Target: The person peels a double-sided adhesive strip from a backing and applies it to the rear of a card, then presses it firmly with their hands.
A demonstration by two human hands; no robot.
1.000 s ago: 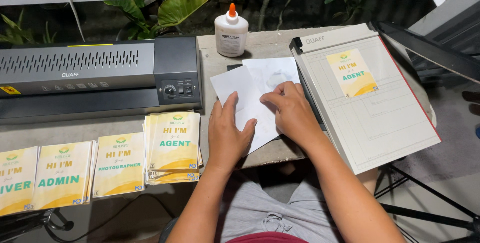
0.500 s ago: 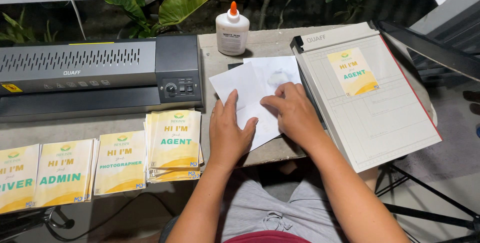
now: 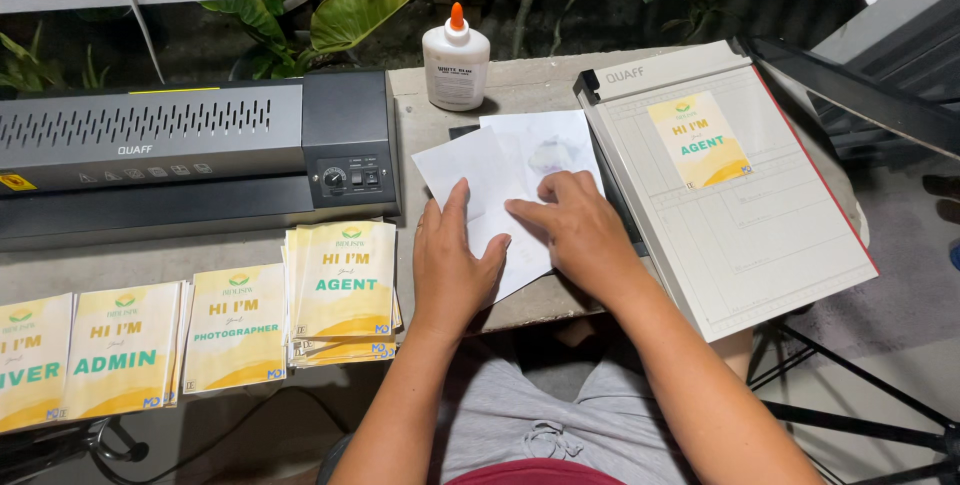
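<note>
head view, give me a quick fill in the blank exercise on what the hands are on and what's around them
1. Both the left hand and the right hand press flat on overlapping sheets of ____ paper.
2. The glue bottle has an ____ nozzle.
3. A single yellow card lies on the paper ____ to the right of the hands.
4. The grey machine to the left of the hands is a ____.

Missing words: white; orange; cutter; laminator

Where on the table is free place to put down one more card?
Bare tabletop lies between the glue bottle and the paper cutter. The cutter's lower board is bare too. The front is crowded: card stacks, both hands on white sheets.
</note>
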